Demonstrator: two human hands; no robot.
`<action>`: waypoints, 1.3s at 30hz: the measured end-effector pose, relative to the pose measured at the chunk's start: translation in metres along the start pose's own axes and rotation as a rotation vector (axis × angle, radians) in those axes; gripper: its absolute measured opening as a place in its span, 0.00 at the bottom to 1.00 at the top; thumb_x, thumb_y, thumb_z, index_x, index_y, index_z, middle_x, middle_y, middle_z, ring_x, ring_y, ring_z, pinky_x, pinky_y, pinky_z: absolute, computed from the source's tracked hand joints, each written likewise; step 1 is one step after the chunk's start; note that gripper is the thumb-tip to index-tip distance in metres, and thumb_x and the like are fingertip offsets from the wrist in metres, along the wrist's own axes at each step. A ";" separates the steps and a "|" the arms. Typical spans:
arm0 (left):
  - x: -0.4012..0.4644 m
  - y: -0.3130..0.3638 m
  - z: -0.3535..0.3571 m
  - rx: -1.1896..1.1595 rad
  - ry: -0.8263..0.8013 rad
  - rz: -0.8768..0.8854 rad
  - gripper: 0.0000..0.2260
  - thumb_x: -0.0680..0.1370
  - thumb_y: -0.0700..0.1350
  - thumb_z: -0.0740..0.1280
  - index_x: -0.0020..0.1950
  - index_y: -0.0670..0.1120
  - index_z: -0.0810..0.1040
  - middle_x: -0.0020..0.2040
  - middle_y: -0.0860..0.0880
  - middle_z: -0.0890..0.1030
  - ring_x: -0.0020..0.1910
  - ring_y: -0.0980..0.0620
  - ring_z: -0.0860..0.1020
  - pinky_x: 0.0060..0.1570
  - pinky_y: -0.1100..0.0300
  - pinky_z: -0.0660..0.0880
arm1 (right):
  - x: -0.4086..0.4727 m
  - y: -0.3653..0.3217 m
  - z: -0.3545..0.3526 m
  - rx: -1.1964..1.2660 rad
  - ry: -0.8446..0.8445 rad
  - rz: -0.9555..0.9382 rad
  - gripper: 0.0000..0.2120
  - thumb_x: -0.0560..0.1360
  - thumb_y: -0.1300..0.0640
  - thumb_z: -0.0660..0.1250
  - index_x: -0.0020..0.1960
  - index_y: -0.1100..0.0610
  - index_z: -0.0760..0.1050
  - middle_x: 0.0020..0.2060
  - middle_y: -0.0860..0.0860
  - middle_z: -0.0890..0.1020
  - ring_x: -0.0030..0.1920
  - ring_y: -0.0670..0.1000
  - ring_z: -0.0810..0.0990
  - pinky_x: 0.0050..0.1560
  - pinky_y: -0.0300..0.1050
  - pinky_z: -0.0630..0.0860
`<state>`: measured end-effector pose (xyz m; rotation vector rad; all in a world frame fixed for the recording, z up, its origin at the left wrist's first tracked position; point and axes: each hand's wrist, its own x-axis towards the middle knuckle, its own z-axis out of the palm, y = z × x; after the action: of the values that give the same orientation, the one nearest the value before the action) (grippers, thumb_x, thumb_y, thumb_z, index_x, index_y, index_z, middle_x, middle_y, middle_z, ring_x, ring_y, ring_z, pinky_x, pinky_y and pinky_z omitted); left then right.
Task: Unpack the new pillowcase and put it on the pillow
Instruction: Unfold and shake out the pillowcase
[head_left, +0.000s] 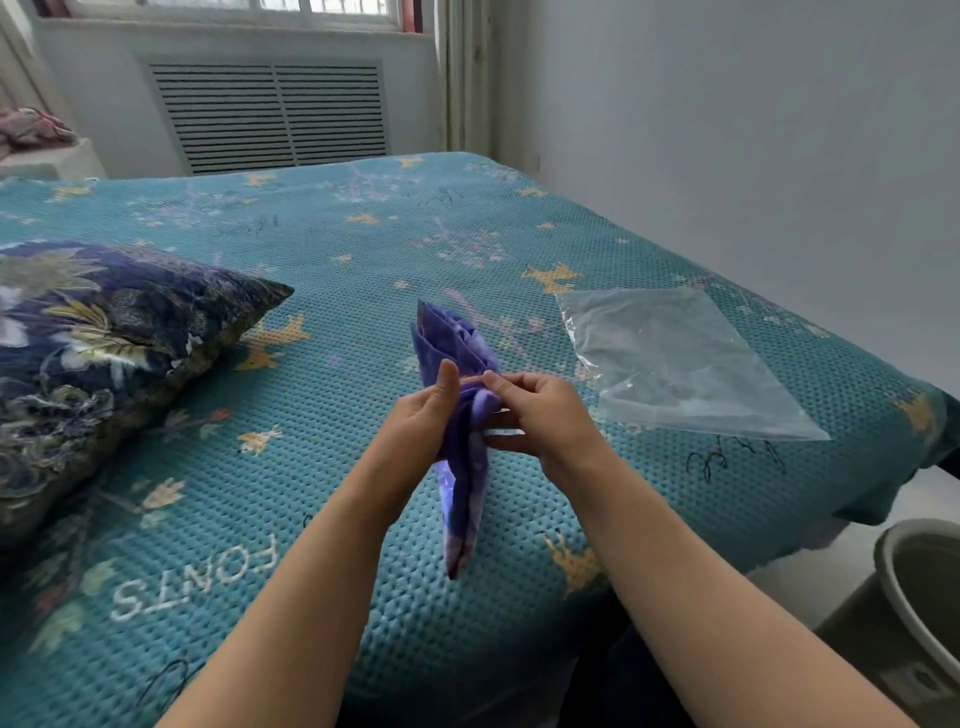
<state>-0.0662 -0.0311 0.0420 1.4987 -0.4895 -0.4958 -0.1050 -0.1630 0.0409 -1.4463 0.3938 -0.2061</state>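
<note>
A folded purple pillowcase (460, 483) is held up on edge above the bed, its layers fanning apart at the top. My left hand (415, 426) grips its left side with the thumb raised. My right hand (535, 415) pinches the layers from the right, fingertips at the fold. The pillow (104, 353), in a dark blue floral cover, lies on the bed at the left. A clear plastic bag (680, 364), flat and with nothing in it, lies on the bed to the right of my hands.
The bed carries a teal patterned cover (322, 270) and ends at a white wall on the right. A grey bucket (914, 608) stands on the floor at the lower right. A radiator grille (270, 114) sits under the window behind the bed.
</note>
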 end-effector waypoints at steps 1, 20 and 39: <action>-0.001 0.001 -0.003 -0.043 0.025 -0.032 0.16 0.74 0.59 0.62 0.52 0.52 0.83 0.49 0.49 0.85 0.47 0.54 0.82 0.46 0.60 0.77 | 0.002 0.001 0.001 0.046 0.014 -0.010 0.08 0.76 0.56 0.67 0.44 0.61 0.78 0.33 0.54 0.82 0.33 0.52 0.81 0.37 0.45 0.81; -0.008 0.007 -0.121 -0.153 0.876 0.308 0.15 0.74 0.29 0.64 0.43 0.50 0.72 0.36 0.49 0.75 0.27 0.65 0.74 0.33 0.70 0.72 | 0.049 0.027 -0.024 -0.212 0.715 -0.120 0.19 0.61 0.58 0.64 0.51 0.61 0.76 0.45 0.60 0.81 0.48 0.59 0.77 0.49 0.51 0.76; -0.021 -0.022 -0.113 0.455 0.445 -0.019 0.17 0.76 0.34 0.55 0.54 0.47 0.80 0.45 0.48 0.79 0.44 0.47 0.76 0.46 0.58 0.71 | 0.027 -0.004 0.063 -1.024 0.152 -0.290 0.20 0.75 0.48 0.64 0.29 0.59 0.72 0.26 0.52 0.80 0.36 0.57 0.81 0.41 0.49 0.77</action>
<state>-0.0161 0.0724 0.0187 1.9853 -0.2419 -0.0505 -0.0556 -0.1157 0.0458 -2.5119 0.4316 -0.3784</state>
